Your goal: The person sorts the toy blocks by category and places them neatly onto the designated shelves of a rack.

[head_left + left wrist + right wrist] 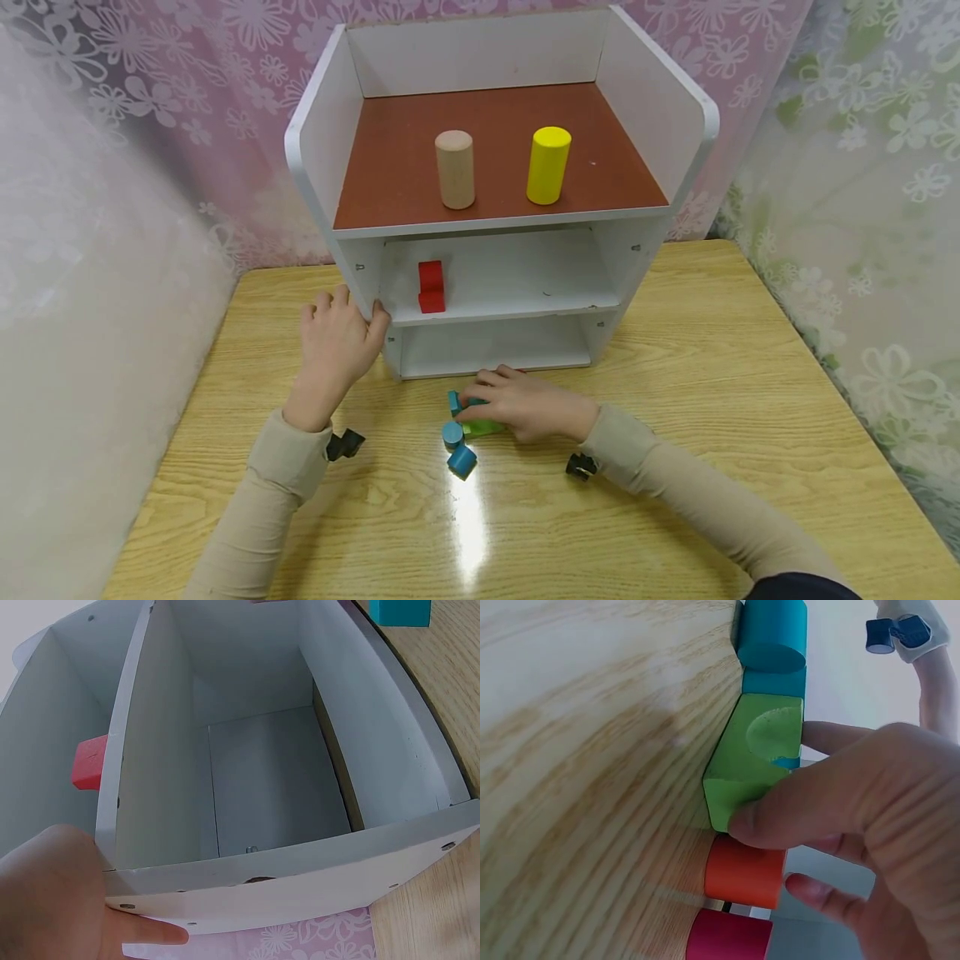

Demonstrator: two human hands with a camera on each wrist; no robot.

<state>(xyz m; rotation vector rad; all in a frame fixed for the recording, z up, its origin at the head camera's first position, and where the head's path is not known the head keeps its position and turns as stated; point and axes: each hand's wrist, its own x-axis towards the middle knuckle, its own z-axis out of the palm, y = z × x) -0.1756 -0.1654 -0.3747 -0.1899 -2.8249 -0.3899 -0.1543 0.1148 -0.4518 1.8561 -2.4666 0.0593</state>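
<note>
My left hand (337, 342) grips the left side panel of a small white shelf unit (656, 92), thumb at the front edge, fingers along the outside. On the table in front, my right hand (532, 404) pinches a green block (742, 750) with a scooped hollow, which still lies among other blocks. Beside it are a teal cylinder (452, 433), another teal piece (462, 461) and, in the right wrist view, an orange cylinder (744, 871) and a dark red one (729, 935). My hand hides part of this group in the head view.
A plain wooden cylinder (456, 171) and a yellow cylinder (548, 167) stand on the unit's brown top. A red block (431, 287) sits at the left of the middle shelf. Flowered curtains (862, 208) surround the wooden table (720, 333).
</note>
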